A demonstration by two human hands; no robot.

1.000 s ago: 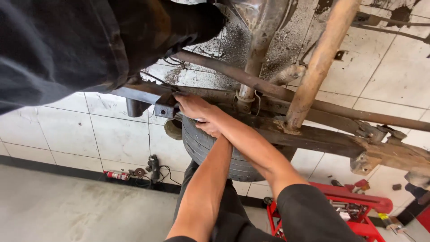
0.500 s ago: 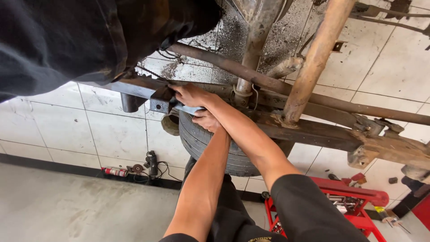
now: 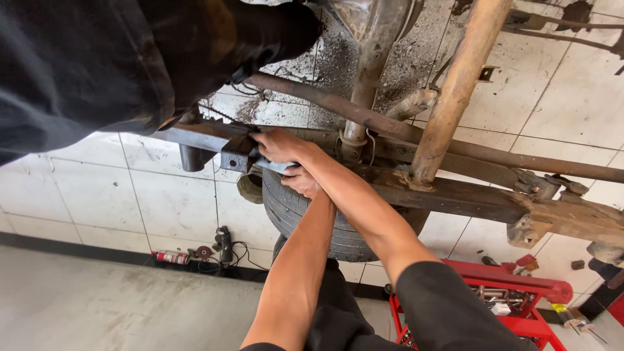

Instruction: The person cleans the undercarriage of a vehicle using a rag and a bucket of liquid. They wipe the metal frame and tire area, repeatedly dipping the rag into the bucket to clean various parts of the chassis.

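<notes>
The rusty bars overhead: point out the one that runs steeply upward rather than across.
It is the thick tan-rust tube on the right, rising from the dark crossbeam to the top edge. The thin rod slants across behind it.

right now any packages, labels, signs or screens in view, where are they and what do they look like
No signs or screens show.
Spray can: lies on its side at the foot of the tiled wall, lower left; slim cylinder, red with a pale band.
Small packages: in the red cart, lower right; too small to make out beyond pale, mixed colours.
Yellow-tipped item: by the cart's right end; cannot tell what it is.
</notes>
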